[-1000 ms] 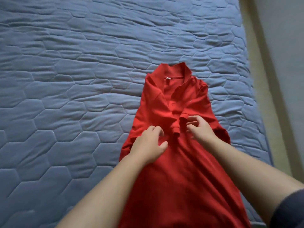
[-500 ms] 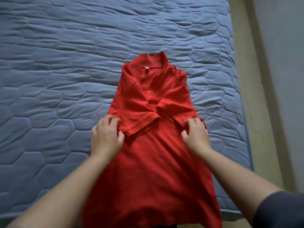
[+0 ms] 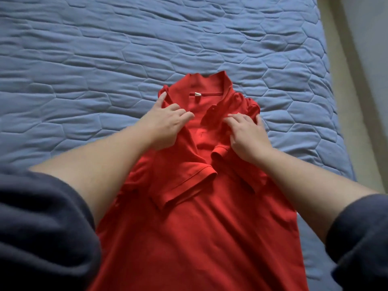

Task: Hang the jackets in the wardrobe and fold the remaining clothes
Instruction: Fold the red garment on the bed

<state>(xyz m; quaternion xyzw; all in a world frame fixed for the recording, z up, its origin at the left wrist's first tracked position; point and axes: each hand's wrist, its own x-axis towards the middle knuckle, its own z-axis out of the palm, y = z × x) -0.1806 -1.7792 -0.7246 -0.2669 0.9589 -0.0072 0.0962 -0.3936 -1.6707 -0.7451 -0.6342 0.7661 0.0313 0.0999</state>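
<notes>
A red polo shirt (image 3: 199, 227) lies face up on the blue quilted mattress (image 3: 105, 59), collar (image 3: 210, 87) pointing away from me. Both short sleeves are folded inward over the chest, the left one overlapping lower down. My left hand (image 3: 165, 127) rests on the shirt's left shoulder beside the collar, index finger stretched toward the collar edge. My right hand (image 3: 245, 135) presses on the right shoulder with its fingers spread and slightly bent. Neither hand lifts the cloth. The shirt's hem runs out of view at the bottom.
The mattress stretches far to the left and ahead. Its right edge runs close to the shirt, with a pale strip of floor (image 3: 344, 59) and a grey wall (image 3: 373, 38) beyond it. My dark sleeves fill the lower corners.
Both hands have moved from the shirt's sides at sleeve level up to the shoulders by the collar. The camera has come closer and lower over the shirt.
</notes>
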